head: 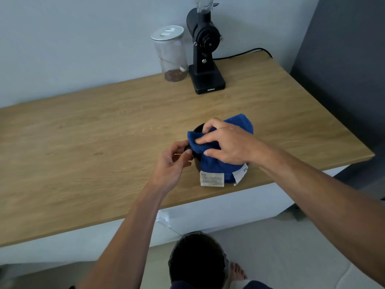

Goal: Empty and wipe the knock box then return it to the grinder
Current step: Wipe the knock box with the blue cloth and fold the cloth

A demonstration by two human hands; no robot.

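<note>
A small black knock box (196, 130) stands on the wooden counter (104, 142) near its front edge, mostly covered by a blue cloth (216, 163) with white tags. My right hand (227, 142) presses the cloth into and over the box, fingers spread on the fabric. My left hand (174, 161) grips the box's left rim with thumb and fingers. The black grinder (205, 53) stands upright at the back of the counter, apart from the box.
A clear jar (170, 53) with a white lid and some coffee beans stands left of the grinder. The grinder's black cable (241, 53) runs right along the wall. A dark bin (198, 261) sits on the floor below the counter edge, beside a bare foot (237, 272).
</note>
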